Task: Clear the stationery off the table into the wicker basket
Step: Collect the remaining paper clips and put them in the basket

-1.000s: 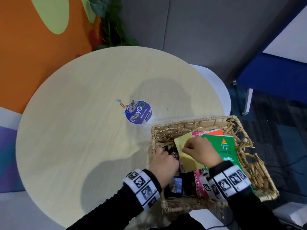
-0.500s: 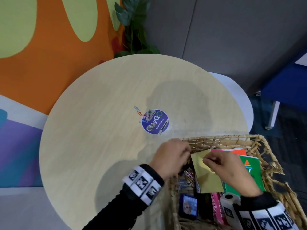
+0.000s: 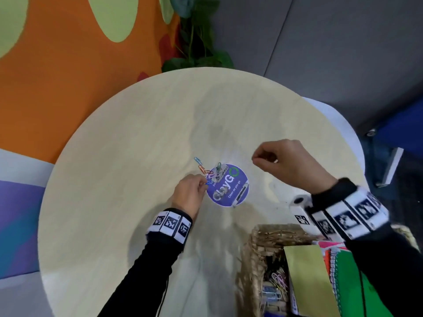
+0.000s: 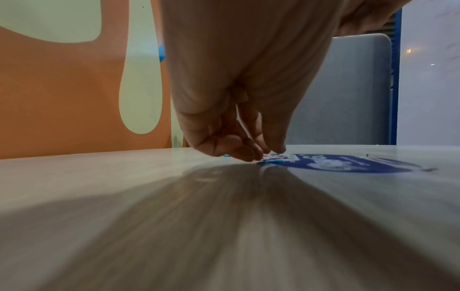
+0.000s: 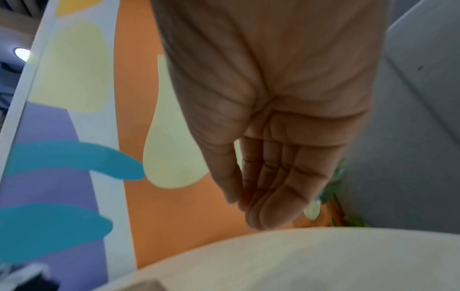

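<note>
Several coloured paper clips [image 3: 204, 169] lie in a small cluster on the round table [image 3: 114, 179], partly over a purple round sticker [image 3: 229, 186]. My left hand [image 3: 204, 183] is down on the table at the near end of the cluster, and its fingertips pinch a blue paper clip [image 3: 208, 183]. In the left wrist view the left hand [image 4: 263, 154] touches the tabletop at the clips [image 4: 275, 156]. My right hand [image 3: 257, 159] hovers right of the sticker, loosely curled and holding nothing; the right hand [image 5: 246, 200] shows bare, relaxed fingers. The wicker basket [image 3: 270, 234] sits at the near right.
Inside the basket lie a yellow pad [image 3: 306, 277], a green spiral notebook [image 3: 359, 284] and more paper clips [image 3: 278, 280]. A potted plant [image 3: 201, 42] stands behind the table by the orange wall. A white seat [image 3: 341, 126] shows past the table's right edge.
Both hands have come out of the basket and over the table. The right hand let go of the yellow pad, which stays in the basket. The left hand reached the clips.
</note>
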Demonstrator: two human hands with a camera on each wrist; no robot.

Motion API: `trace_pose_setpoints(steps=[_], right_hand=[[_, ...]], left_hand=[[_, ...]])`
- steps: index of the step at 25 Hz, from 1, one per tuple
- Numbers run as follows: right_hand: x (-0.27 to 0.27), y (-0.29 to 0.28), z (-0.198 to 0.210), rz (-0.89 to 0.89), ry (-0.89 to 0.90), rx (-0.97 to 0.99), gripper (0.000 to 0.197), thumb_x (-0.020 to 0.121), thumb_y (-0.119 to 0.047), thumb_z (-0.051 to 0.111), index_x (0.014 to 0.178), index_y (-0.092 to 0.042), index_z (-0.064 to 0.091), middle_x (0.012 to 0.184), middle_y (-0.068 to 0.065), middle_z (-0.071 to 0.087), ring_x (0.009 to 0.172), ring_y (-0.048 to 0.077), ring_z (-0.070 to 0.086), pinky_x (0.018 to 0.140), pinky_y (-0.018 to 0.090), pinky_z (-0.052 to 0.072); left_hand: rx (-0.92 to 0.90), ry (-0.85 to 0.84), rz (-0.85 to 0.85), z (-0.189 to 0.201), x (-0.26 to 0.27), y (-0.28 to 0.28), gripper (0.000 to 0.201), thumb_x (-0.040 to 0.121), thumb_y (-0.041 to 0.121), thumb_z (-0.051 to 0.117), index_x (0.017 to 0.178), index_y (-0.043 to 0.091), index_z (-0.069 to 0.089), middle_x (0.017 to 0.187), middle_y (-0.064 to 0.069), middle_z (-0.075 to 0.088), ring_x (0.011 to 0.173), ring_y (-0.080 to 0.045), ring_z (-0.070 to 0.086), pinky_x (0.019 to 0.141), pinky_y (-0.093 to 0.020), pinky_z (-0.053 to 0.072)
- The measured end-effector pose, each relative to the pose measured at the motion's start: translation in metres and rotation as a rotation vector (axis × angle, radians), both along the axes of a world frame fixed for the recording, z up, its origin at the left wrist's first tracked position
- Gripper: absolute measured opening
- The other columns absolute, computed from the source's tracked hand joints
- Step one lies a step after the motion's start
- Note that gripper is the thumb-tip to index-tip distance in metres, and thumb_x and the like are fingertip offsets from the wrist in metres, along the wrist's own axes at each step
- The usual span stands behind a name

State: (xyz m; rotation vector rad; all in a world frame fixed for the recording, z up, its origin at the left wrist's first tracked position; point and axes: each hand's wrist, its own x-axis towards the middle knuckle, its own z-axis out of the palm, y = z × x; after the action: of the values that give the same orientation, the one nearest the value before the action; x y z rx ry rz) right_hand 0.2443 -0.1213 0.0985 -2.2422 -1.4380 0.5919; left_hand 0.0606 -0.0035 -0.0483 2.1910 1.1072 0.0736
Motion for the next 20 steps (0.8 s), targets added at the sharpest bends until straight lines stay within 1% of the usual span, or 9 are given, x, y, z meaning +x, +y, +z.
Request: trace_pose_setpoints(steps=[2,4,7,9,11,14,16,18,20], right_hand=[[0.003,0.027,-0.024,0.095,-0.026,-0.068,0.011,0.081,-0.008,0.060,0.081,-0.008,0.071,0.070,0.003,0.068,0.062,0.018,0.054,0.064,0.023,0.040],[-0.001,0.047,-0.048,0.174,-0.047,-0.144,0.014,0.082,-0.008,0.057,0.083,-0.007,0.071,0.078,0.007,0.072,0.067,0.022,0.056,0.066,0.023,0.039],[-0.013,0.066,-0.081,0.248,-0.060,-0.256,0.015,0.085,-0.012,0.055,0.088,-0.007,0.069,0.089,0.009,0.072,0.084,0.026,0.063,0.069,0.025,0.039],[-0.025,0.075,-0.097,0.308,-0.077,-0.315,0.014,0.087,-0.015,0.056,0.092,-0.007,0.067,0.095,0.009,0.070,0.090,0.026,0.062,0.070,0.027,0.041],[-0.035,0.084,-0.107,0.375,-0.119,-0.347,0.015,0.089,-0.015,0.054,0.094,-0.006,0.063,0.099,0.011,0.065,0.090,0.027,0.060,0.073,0.031,0.043],[-0.044,0.093,-0.115,0.453,-0.189,-0.363,0.010,0.093,-0.016,0.049,0.085,-0.010,0.052,0.096,0.013,0.056,0.081,0.029,0.053,0.067,0.033,0.038],[-0.047,0.098,-0.121,0.497,-0.257,-0.397,0.010,0.094,-0.015,0.048,0.094,-0.009,0.056,0.098,0.014,0.056,0.085,0.031,0.056,0.066,0.031,0.035],[-0.048,0.103,-0.127,0.524,-0.347,-0.448,0.020,0.096,-0.012,0.045,0.107,-0.002,0.057,0.105,0.015,0.060,0.093,0.033,0.061,0.067,0.033,0.038],[-0.049,0.105,-0.129,0.570,-0.444,-0.488,0.026,0.098,-0.008,0.038,0.115,-0.001,0.056,0.107,0.016,0.062,0.093,0.033,0.063,0.066,0.033,0.039]], left_hand=[[0.013,-0.003,-0.018,-0.001,0.005,0.002,0.015,0.086,0.016,0.062,0.098,0.011,0.069,0.099,-0.013,0.067,0.092,-0.029,0.062,0.075,-0.027,0.043],[0.032,0.024,-0.041,-0.001,0.009,0.004,0.017,0.087,0.017,0.061,0.099,0.009,0.069,0.100,-0.013,0.065,0.094,-0.028,0.060,0.075,-0.027,0.042],[0.072,0.101,-0.101,0.000,0.012,0.001,0.019,0.090,0.015,0.056,0.100,0.004,0.067,0.104,-0.015,0.062,0.097,-0.028,0.058,0.082,-0.033,0.046],[0.120,0.164,-0.147,-0.002,0.012,-0.004,0.021,0.093,0.013,0.050,0.107,0.002,0.061,0.111,-0.015,0.059,0.103,-0.028,0.055,0.088,-0.033,0.045],[0.172,0.232,-0.190,-0.002,0.011,-0.010,0.025,0.092,0.006,0.046,0.115,0.001,0.055,0.116,-0.016,0.055,0.106,-0.029,0.052,0.091,-0.033,0.043],[0.226,0.217,-0.225,0.001,0.008,-0.017,0.032,0.085,-0.010,0.039,0.112,-0.002,0.055,0.108,-0.018,0.057,0.096,-0.030,0.055,0.086,-0.036,0.047],[0.223,0.212,-0.214,0.003,0.006,-0.018,0.035,0.083,-0.012,0.038,0.111,-0.002,0.055,0.108,-0.016,0.056,0.094,-0.028,0.056,0.085,-0.035,0.048],[0.198,0.212,-0.203,0.000,0.004,-0.017,0.038,0.083,-0.011,0.039,0.117,0.001,0.052,0.110,-0.014,0.055,0.095,-0.026,0.056,0.085,-0.032,0.047],[0.150,0.187,-0.186,-0.001,0.001,-0.016,0.039,0.086,-0.008,0.042,0.123,0.003,0.049,0.108,-0.012,0.055,0.094,-0.025,0.056,0.081,-0.030,0.047]])
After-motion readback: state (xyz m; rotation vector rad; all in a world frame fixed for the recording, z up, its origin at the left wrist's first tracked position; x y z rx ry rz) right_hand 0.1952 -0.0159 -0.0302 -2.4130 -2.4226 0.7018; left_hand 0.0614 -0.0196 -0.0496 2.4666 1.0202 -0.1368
